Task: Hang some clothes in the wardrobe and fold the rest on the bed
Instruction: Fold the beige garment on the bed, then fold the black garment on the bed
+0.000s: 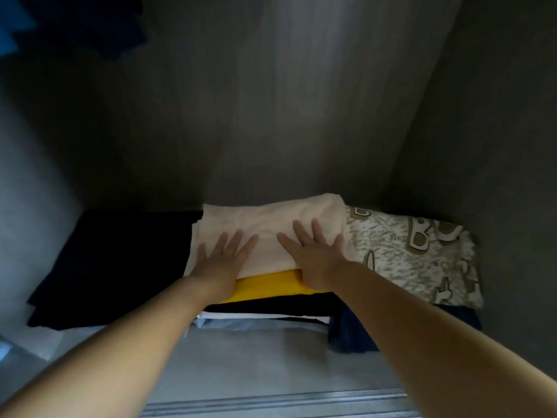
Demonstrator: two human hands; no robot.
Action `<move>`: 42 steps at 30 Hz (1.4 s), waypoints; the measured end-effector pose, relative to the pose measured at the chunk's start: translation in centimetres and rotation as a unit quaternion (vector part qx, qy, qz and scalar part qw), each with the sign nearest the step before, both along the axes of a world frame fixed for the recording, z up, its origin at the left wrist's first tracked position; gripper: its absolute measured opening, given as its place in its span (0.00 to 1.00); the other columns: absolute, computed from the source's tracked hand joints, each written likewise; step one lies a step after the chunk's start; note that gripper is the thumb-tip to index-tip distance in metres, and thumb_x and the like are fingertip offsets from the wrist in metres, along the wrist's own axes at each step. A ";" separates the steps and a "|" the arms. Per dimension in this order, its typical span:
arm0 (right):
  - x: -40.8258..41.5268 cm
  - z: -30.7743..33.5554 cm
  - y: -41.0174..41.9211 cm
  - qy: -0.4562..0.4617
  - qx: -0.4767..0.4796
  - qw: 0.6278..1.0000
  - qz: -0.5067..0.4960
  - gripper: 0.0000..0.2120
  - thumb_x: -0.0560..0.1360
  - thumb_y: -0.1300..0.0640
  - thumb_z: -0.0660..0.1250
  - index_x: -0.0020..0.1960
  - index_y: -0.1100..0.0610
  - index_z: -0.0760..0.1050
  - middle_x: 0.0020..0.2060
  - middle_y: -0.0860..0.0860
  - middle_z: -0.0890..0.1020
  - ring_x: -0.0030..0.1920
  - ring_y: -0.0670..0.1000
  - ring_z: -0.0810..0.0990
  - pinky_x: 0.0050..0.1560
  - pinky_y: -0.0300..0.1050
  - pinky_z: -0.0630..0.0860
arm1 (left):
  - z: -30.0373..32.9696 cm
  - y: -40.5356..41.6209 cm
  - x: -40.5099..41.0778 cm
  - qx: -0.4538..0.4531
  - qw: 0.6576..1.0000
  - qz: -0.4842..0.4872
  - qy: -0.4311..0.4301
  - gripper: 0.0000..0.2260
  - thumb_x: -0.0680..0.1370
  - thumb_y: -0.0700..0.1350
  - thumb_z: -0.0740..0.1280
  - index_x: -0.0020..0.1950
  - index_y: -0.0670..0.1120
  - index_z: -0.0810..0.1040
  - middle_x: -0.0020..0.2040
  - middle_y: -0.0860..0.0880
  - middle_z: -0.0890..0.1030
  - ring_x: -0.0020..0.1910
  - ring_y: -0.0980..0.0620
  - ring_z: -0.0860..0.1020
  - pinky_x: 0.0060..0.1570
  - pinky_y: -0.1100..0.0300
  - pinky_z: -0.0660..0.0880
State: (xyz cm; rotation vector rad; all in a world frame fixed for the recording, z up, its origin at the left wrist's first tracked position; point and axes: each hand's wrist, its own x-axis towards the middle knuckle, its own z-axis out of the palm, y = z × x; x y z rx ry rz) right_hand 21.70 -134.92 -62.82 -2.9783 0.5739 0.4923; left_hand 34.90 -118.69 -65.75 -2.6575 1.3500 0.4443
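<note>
Both hands, left hand and right hand, are lying flat with each grip open and holding nothing, pressing the folded cream cotton garment topping the stack at lower centre, its long axis running left-right, equally near both.

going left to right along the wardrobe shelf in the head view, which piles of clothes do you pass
dark folded clothes → cream garment topping the middle stack, both hands flat on it, yellow garment beneath → patterned garment
</note>
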 end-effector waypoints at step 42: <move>-56.9 67.7 11.2 -0.005 -0.001 0.856 -0.517 0.16 0.79 0.59 0.56 0.64 0.56 0.74 0.60 0.55 0.77 0.60 0.57 0.76 0.57 0.52 0.76 | 69.9 -7.8 -48.6 -0.040 0.869 -0.490 0.063 0.19 0.81 0.56 0.55 0.64 0.45 0.71 0.63 0.42 0.74 0.62 0.42 0.73 0.55 0.52 0.70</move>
